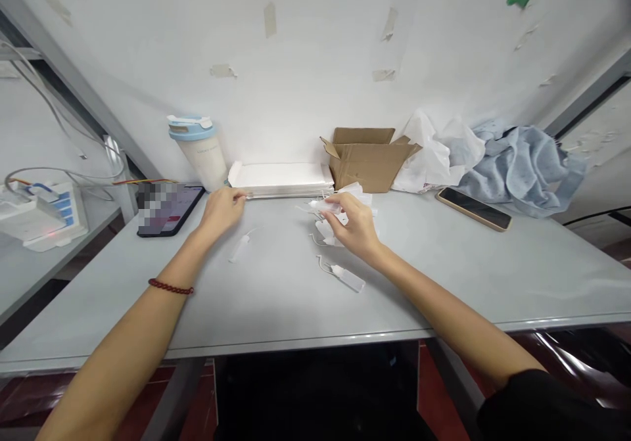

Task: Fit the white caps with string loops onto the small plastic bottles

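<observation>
My right hand [353, 225] pinches a small translucent plastic bottle [318, 206] with a thin curved tube, above a loose group of similar bottles [326, 232]. Part of that group is hidden by my fingers. Nearer the front edge, another bottle [349, 278] lies on its side, its tube pointing left. My left hand [223, 212] is closed, fingertips together at the front left corner of a stack of flat white cartons [283, 175]; whether they grip a carton I cannot make out. Just below that hand lies a single small bottle [239, 249].
An open cardboard box [369, 165] stands against the wall, beside a white plastic bag [428, 152] and a bluish cloth [522, 162]. A phone [474, 209] lies right. At left are a cup [200, 155], another phone [172, 211] and a power strip [49, 214].
</observation>
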Available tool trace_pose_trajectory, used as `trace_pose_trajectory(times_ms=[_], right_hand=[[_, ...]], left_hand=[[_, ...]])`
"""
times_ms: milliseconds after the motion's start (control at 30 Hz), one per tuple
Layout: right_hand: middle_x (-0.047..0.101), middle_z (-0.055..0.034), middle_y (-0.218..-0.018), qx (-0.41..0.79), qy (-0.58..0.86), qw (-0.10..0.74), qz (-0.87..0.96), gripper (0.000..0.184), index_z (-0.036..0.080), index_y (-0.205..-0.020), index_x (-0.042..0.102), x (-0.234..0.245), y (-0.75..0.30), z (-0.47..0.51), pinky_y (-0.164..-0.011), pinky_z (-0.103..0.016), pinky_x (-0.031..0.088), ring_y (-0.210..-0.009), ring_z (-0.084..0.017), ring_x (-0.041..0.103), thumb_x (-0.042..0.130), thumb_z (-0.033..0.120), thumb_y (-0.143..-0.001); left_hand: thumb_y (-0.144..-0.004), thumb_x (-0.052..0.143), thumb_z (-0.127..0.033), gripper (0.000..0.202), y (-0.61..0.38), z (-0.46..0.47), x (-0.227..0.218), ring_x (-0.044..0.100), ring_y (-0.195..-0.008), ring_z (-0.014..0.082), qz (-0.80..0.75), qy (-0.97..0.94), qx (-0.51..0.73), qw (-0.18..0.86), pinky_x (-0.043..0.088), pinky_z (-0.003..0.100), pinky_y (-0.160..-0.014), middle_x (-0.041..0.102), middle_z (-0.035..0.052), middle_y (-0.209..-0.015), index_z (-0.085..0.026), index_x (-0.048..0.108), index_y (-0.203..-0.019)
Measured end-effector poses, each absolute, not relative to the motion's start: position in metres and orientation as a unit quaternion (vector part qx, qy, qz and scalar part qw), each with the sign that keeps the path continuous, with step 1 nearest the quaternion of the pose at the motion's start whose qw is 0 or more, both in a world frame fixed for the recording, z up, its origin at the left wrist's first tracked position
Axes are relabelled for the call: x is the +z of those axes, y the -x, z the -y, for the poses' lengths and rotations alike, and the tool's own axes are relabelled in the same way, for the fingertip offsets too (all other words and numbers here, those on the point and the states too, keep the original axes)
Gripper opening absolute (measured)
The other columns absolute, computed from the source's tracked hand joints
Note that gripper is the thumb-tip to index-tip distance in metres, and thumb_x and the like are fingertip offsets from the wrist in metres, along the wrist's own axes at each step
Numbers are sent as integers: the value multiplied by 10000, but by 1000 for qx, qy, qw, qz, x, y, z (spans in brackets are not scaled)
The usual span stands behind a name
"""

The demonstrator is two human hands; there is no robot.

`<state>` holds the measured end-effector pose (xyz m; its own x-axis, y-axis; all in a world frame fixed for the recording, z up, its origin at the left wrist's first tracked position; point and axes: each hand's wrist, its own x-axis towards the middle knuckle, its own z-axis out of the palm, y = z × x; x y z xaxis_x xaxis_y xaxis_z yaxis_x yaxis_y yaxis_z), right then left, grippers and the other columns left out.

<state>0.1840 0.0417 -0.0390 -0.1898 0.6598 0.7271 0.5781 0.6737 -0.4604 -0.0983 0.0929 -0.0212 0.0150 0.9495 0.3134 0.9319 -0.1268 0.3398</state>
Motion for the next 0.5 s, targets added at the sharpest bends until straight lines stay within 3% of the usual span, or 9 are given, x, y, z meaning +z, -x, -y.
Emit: trace_pose_trajectory(times_ms=[100, 233, 500], right_hand=[[642, -106, -940, 14, 446, 479, 756, 109, 181, -921, 573, -44, -187, -48, -768, -365, 464, -899, -235, 585, 516, 196, -829], [619, -128, -941, -17, 519, 422, 743, 115, 156, -874, 582, -45, -191, -52, -828, -405, 424, -932, -268, 535, 515, 126, -785], [616, -100, -956, 15, 546, 424, 722, 137, 175, -844, 587, -44, -191, -53, -822, -409, 413, -942, -267, 509, 511, 120, -744]], left_hand=[[-759, 463, -154, 318, 112, -102, -29, 633, -994, 341, -673, -707, 216, 10, 432, 446, -923, 715, 163, -983, -104, 717, -944], [-741, 482, -155, 337, 114, -108, -38, 613, -1051, 339, -657, -727, 200, 16, 436, 407, -936, 697, 169, -1068, -99, 715, -978], [-742, 465, -205, 346, 112, -112, -47, 660, -931, 278, -646, -746, 162, 0, 477, 349, -868, 733, 107, -963, -146, 720, -968]])
